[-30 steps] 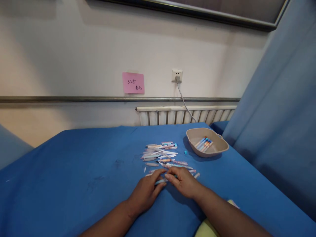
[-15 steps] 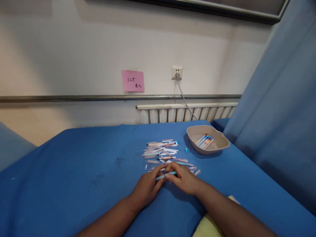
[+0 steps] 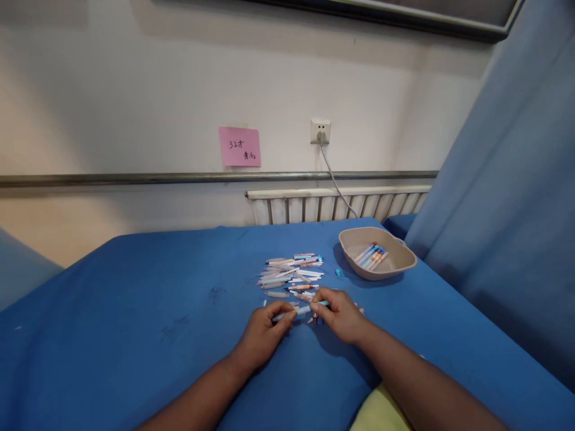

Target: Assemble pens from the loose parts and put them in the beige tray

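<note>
Between my hands a light-blue pen [image 3: 302,310] is held level, just above the blue cloth. My left hand [image 3: 266,326] pinches its left end with thumb and fingers. At the other end, my right hand [image 3: 340,314] grips the teal part. Beyond my hands lies a loose pile of pens and pen parts [image 3: 287,275], with white tubes among them. A small brown-and-white piece [image 3: 315,319] shows beside my right fingertips; its kind is unclear. My right hand hides some of the pieces behind it.
A beige basin [image 3: 390,271] holding several pens stands at the back right. Near it lies a small bright-blue piece [image 3: 338,272]. Yellow fabric [image 3: 380,412] shows at the bottom. Behind the blue-covered table are a radiator [image 3: 309,208] and a plugged-in cord [image 3: 332,173].
My hands have moved apart along the pen, so more of its middle shows. The right hand has shifted slightly right, the left slightly left. The brown-and-white piece has come into view.
</note>
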Tool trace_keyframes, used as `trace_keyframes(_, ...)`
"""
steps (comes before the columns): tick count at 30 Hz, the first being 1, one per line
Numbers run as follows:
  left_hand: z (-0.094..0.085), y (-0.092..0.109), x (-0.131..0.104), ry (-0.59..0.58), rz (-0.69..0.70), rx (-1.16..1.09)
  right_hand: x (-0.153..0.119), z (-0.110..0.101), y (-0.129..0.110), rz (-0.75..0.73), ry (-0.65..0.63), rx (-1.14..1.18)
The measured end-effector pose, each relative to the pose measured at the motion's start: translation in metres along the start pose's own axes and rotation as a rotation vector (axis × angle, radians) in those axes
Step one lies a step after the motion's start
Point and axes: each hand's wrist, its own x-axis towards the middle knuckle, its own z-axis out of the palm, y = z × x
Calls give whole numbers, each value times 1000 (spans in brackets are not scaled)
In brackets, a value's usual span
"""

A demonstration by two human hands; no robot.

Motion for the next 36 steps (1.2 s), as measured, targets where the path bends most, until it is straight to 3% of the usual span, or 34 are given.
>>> trace_keyframes(7,3,-1,0,118,33,-110,2,6,4,65,-26,105)
trace_keyframes(11,6,-1,1,103,-24,-189,1,6,0,5,6,193)
trace_keyframes(16,8,1,-1,84,-53,-185,0,4,0,-54,-4,116)
trace_keyframes(26,6,2,-8,89,170,74,4,5,8,95,-90,322)
trace_keyframes(33,7,4,-3,180,3,-367,4,3,4,144,-42,436)
trace_keyframes(36,6,2,0,210,-44,-377,5,2,5,166,-24,477)
